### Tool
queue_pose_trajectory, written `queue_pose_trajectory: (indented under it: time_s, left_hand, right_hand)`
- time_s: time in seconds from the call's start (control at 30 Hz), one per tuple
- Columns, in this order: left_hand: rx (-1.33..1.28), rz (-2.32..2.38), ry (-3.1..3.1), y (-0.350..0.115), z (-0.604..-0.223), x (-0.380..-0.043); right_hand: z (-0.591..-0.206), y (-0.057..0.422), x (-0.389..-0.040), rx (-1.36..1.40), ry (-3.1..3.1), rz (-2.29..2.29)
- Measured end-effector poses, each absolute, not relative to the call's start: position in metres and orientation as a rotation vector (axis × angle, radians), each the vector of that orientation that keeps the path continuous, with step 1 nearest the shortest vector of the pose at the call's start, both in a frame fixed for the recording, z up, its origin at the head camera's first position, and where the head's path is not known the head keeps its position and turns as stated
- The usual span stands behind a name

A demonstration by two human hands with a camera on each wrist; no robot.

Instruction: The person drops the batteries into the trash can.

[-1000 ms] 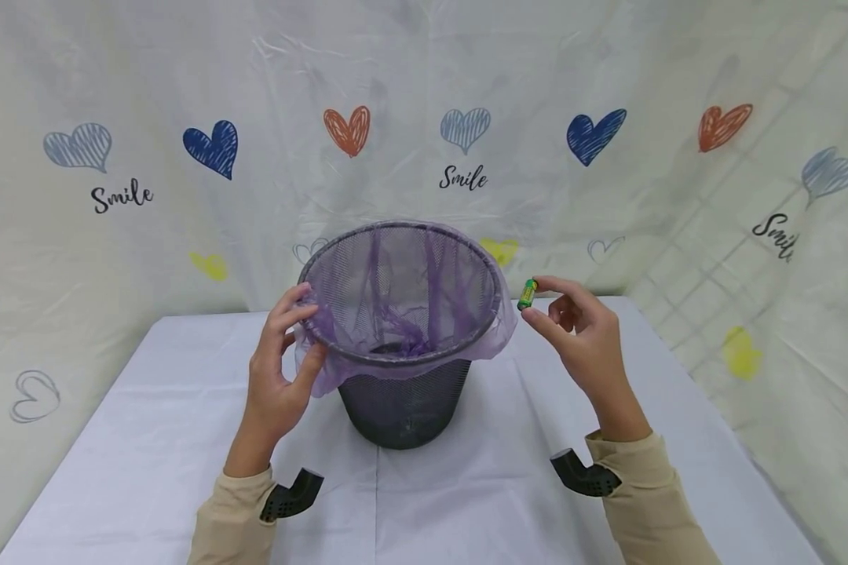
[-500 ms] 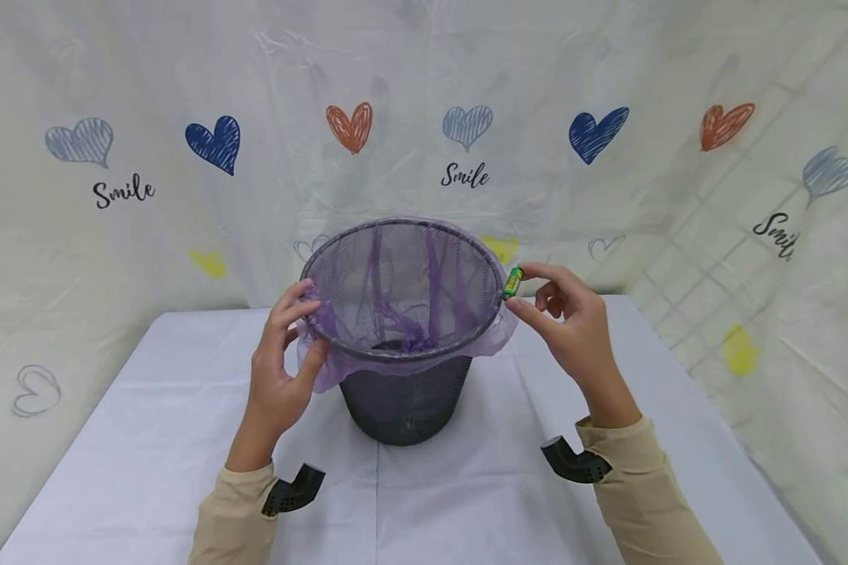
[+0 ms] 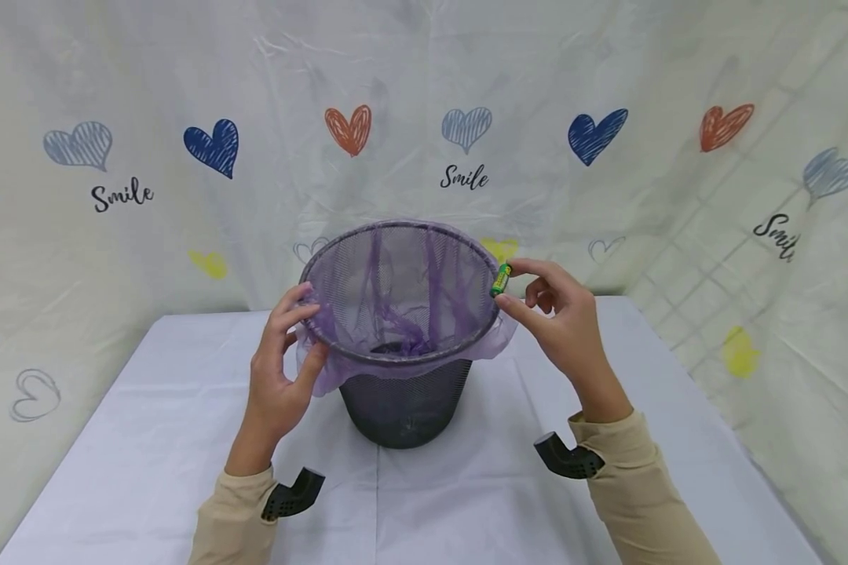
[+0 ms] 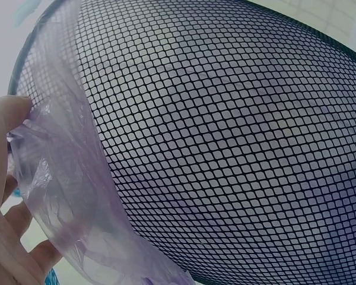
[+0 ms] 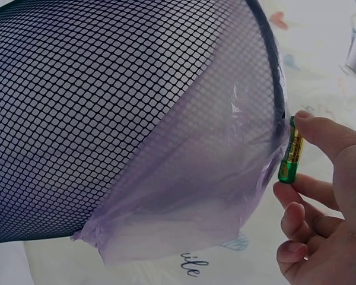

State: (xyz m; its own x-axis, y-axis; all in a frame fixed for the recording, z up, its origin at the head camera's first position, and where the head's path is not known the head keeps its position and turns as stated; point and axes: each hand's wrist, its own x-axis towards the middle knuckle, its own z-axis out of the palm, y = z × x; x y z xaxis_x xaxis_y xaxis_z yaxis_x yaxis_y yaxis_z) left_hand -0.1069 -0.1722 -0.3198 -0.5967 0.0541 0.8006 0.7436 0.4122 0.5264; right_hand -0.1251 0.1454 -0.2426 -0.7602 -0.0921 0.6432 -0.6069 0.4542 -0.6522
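Observation:
A black mesh wastebasket, lined with a thin purple bag, stands on the table with its mouth tilted toward me. My left hand grips the left side of the rim, thumb in front over the folded bag edge; the left wrist view shows that thumb on the bag against the mesh. Between thumb and index finger my right hand pinches a small green and yellow battery by its ends. In the head view it overlaps the right rim; the right wrist view shows the battery beside the rim.
A white cloth covers the table. Behind it hangs a pale curtain printed with hearts and "Smile". Black angled pieces sit on both wrists over beige sleeves.
My right hand has moved left with the battery, from outside the basket to its right rim, and slightly up. The left hand and the basket stay in place.

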Motion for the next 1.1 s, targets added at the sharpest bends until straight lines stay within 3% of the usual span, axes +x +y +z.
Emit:
queue_pose_trajectory:
  time_s: [0.4,0.8,1.1]
  left_hand:
    - [-0.669,-1.214,-1.957,-0.173,-0.319,-0.107]
    - [-0.669,-1.219,-1.961,-0.172,-0.319,-0.106]
    - [-0.665,-1.223,-1.959,-0.172,-0.321,-0.107]
  right_hand:
    - [-0.238,0.138,-0.131,0.613,-2.205,1.267]
    - [-0.257,0.144,-0.155,0.641,-2.220,1.260]
    - [-0.246,0.134,-0.148,0.662,-2.244,1.222]
